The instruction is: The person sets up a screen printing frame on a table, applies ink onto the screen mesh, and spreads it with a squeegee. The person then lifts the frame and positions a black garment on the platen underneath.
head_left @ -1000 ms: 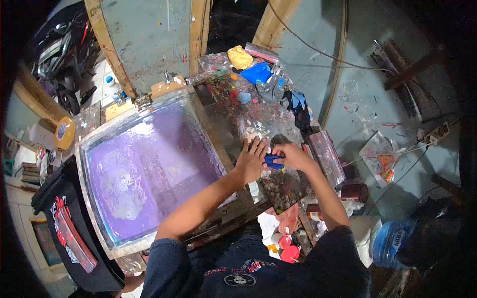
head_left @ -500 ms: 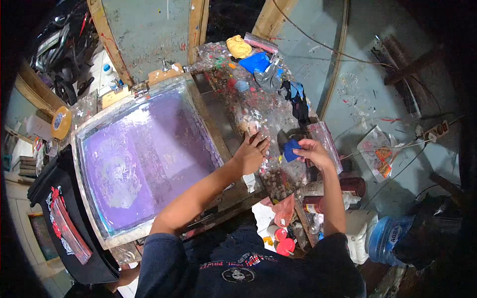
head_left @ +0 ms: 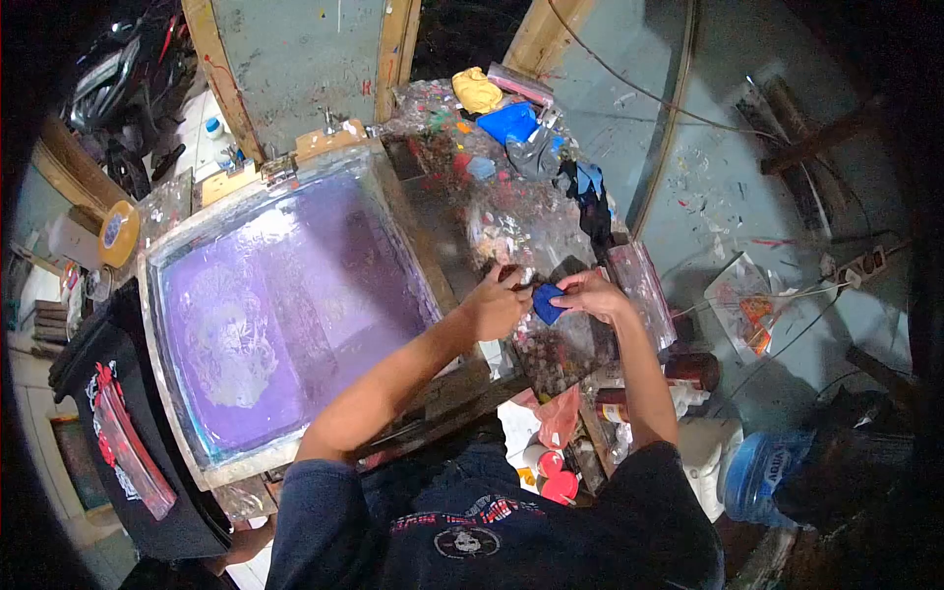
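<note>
A small blue cloth [head_left: 549, 304] is pinched in the fingers of my right hand [head_left: 587, 296], over the paint-spotted bench [head_left: 526, 221]. Just left of the cloth, my left hand [head_left: 499, 303] has its fingers bent near the cloth's edge; whether they grip something is too small to tell. Left of both hands lies a framed screen [head_left: 324, 285] with purple ink across its mesh.
Yellow cloth [head_left: 476, 90], blue cloth [head_left: 507, 122] and black cloth [head_left: 593, 211] lie along the bench's far side. Red-lidded pots [head_left: 560, 487] and a blue water bottle [head_left: 767, 479] stand lower right. Black shirts [head_left: 147, 442] hang at left, near another person's arm [head_left: 251, 544].
My right hand has moved left with the blue cloth, bringing it close to my left hand. The fingers of my left hand have curled from a flatter, spread pose.
</note>
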Demonstrator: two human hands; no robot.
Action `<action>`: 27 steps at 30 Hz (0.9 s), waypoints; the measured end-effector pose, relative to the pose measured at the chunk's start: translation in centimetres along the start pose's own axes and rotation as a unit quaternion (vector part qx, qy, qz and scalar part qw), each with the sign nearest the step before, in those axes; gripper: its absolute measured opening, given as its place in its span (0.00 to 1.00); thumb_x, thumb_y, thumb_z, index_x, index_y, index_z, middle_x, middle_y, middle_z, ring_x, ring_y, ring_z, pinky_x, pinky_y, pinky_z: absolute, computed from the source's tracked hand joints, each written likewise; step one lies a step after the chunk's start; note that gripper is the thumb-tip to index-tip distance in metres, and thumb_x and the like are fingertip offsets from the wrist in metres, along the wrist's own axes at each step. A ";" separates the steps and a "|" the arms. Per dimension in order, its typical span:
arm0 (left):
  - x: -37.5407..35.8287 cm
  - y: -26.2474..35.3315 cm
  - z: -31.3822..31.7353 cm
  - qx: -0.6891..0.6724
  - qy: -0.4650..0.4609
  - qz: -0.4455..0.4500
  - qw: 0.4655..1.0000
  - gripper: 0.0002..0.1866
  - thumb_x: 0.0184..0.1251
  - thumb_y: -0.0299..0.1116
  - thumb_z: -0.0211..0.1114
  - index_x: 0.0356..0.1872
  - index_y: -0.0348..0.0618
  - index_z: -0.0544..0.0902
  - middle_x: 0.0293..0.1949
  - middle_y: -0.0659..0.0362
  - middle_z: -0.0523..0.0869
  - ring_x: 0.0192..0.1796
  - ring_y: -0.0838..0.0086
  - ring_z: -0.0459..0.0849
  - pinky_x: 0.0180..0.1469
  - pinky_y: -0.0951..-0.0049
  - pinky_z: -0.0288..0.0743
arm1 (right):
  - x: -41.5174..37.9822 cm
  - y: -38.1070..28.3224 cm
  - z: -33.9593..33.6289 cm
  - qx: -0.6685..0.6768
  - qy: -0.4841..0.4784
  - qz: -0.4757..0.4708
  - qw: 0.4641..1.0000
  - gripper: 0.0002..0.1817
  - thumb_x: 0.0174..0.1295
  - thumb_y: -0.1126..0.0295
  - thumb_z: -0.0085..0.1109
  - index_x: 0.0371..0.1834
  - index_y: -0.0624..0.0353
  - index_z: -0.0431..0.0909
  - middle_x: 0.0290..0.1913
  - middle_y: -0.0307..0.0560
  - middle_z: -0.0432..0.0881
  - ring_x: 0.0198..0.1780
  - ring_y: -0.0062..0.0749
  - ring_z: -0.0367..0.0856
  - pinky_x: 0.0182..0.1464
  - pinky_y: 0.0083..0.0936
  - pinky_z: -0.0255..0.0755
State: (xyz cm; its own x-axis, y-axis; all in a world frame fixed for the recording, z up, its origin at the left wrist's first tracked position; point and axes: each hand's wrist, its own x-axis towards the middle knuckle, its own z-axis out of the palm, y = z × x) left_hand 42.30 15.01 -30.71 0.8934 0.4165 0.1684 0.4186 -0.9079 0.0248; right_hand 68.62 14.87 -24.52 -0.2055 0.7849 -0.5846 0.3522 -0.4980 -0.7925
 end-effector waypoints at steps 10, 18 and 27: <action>-0.2 0.8 -1.1 -0.044 -0.012 -0.009 0.999 0.18 0.73 0.37 0.61 0.60 0.50 0.86 0.64 0.66 0.84 0.80 0.55 0.65 0.71 0.27 0.58 | 2.1 0.3 -0.8 -0.006 -0.019 0.070 0.997 0.15 0.62 0.75 0.79 0.48 0.68 0.85 0.46 0.48 0.88 0.45 0.31 0.90 0.47 0.27 0.91; -0.1 0.4 0.4 -0.111 0.001 -0.027 0.993 0.22 0.75 0.37 0.59 0.67 0.52 0.82 0.72 0.64 0.80 0.81 0.60 0.66 0.73 0.31 0.52 | 2.9 0.6 -1.2 -0.009 -0.047 0.080 0.996 0.17 0.61 0.70 0.81 0.50 0.64 0.86 0.46 0.46 0.89 0.44 0.30 0.90 0.48 0.27 0.89; -0.2 0.3 1.8 -0.100 0.038 -0.014 0.994 0.20 0.73 0.38 0.61 0.63 0.51 0.84 0.71 0.65 0.80 0.81 0.64 0.66 0.74 0.36 0.53 | 3.4 1.2 -1.7 -0.008 -0.057 0.083 0.995 0.17 0.62 0.70 0.80 0.50 0.64 0.86 0.47 0.45 0.90 0.45 0.30 0.90 0.48 0.28 0.88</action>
State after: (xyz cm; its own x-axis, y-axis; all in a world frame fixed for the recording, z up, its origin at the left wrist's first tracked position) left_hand 42.50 14.73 -32.50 0.8637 0.4438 0.2390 0.3952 -0.8905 0.2254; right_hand 69.89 17.57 -27.13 -0.2445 0.6450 -0.7240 0.4036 -0.6112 -0.6808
